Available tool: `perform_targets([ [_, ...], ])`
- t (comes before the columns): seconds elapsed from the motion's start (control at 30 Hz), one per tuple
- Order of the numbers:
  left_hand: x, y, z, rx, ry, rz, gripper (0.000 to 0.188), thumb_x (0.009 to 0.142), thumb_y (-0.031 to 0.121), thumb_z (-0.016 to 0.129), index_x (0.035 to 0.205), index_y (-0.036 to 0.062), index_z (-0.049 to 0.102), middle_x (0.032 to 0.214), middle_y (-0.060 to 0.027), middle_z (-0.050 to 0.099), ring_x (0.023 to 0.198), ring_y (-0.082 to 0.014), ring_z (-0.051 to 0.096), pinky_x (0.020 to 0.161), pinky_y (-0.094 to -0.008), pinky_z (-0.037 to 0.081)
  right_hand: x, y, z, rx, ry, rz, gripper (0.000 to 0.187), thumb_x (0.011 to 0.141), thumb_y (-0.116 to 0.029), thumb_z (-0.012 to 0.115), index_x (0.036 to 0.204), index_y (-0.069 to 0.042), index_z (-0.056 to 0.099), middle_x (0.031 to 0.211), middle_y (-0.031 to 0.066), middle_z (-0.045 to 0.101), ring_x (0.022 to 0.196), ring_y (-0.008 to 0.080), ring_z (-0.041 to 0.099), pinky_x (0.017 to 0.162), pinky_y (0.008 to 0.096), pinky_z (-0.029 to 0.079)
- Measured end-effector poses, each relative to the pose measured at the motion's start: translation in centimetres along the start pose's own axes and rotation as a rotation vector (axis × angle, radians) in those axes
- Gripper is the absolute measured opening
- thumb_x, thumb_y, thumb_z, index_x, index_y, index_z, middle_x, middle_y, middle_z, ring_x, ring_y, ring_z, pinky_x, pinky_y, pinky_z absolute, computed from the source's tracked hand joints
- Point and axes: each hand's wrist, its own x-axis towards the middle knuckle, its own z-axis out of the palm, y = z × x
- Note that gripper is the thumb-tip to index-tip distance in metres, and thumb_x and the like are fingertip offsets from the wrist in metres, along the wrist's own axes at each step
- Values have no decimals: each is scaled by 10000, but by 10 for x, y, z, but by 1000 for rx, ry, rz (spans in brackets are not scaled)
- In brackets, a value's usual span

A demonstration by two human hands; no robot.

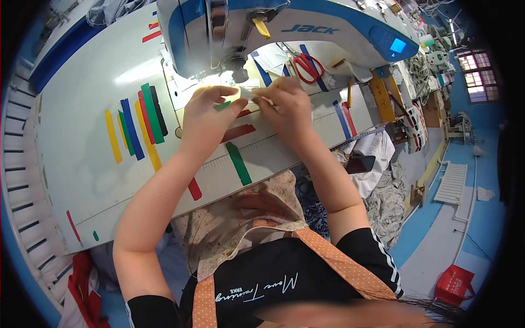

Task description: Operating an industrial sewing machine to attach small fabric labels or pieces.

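Observation:
Both my hands are at the front of a white and blue sewing machine [191,44], just below its lit needle area. A small whitish piece, perhaps fabric [249,94], lies between my fingertips. My right hand [285,104] pinches its right side with thumb and fingers. My left hand [210,112] is curled with thumb and forefinger at its left side; whether it grips the piece is hard to tell. A bit of green [221,106] shows under the left fingers. Red-handled scissors [309,68] lie beyond my right hand.
Strips of coloured tape in yellow, green [151,112], blue and red mark the white sewing table [76,158]. A ruler scale runs along its front. At right, a dark phone [361,164] rests on white cloth, beside crumpled grey fabric [385,210]. A red bag [455,284] stands on the floor.

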Motion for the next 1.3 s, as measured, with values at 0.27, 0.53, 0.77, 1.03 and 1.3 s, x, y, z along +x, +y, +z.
perform_targets([
  [0.27, -3, -6, -3, -277, -57, -287, 273, 809, 218, 688, 985, 15, 640, 862, -73, 640, 739, -173, 590, 684, -278, 477, 26, 40, -5, -81, 69, 122, 242, 750, -108, 730, 990, -76, 712, 786, 91, 591, 750, 246, 578, 644, 338, 478],
  [0.53, -3, -8, -8, -421, -87, -349, 269, 830, 227, 680, 962, -2, 632, 843, -48, 632, 686, -130, 574, 643, -247, 473, 42, 62, 16, -382, -59, 79, 129, 745, -173, 743, 799, -58, 721, 809, 91, 611, 822, 251, 579, 733, 358, 472],
  [0.77, -5, -6, -10, -405, -121, -289, 215, 837, 181, 662, 940, -7, 637, 856, -51, 636, 679, -123, 575, 639, -245, 472, 40, 64, 12, -294, -8, 15, 59, 731, -106, 734, 758, -57, 713, 772, 80, 607, 754, 258, 583, 700, 356, 468],
  [1.03, -7, -5, -9, -548, -149, -169, 187, 814, 121, 672, 923, -30, 654, 935, -63, 646, 712, -119, 593, 660, -246, 483, 16, -2, -10, 36, 99, 136, 122, 702, -41, 736, 822, -52, 722, 804, 70, 621, 773, 196, 603, 685, 280, 459],
  [1.3, -10, -2, -12, -368, -152, -39, 166, 791, 98, 679, 866, -48, 663, 948, -85, 655, 802, -154, 612, 710, -255, 483, 2, -19, -24, 455, -17, 395, 277, 803, -100, 714, 1053, -1, 649, 932, 60, 645, 835, 123, 586, 737, 246, 464],
])
